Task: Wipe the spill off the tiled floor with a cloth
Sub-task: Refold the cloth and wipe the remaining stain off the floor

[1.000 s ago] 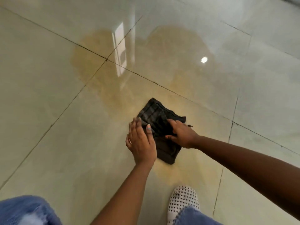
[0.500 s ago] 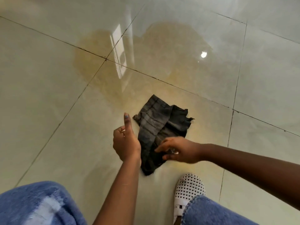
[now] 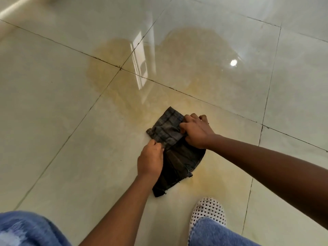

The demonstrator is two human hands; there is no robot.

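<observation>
- Both of your hands have closed onto the dark cloth (image 3: 174, 157) since half a second ago, when your left hand was lifted off it with the thumb up and your right hand hovered open over its near part.
- Your left hand (image 3: 150, 159) now pinches the cloth's left edge about halfway along, fingers curled in around the fabric.
- Your right hand (image 3: 196, 133) grips the far right part of the cloth, fingers bunched on a fold of the plaid upper layer.
- That cloth lies on the glossy tiled floor (image 3: 53, 121), its far end plaid grey, its near end darker and flat against the tile.
- It sits at the near edge of the yellowish spill (image 3: 191, 68), which spreads away from you across four tiles where the grout lines cross.
- A fainter yellow patch of the spill shows just right of the cloth's near end.
- Your white perforated shoe (image 3: 208, 213) stands on the floor near the cloth's near corner, not touching it.
- Your blue jeans (image 3: 26, 229) fill the bottom left corner, and another denim leg covers the heel of the shoe.
</observation>
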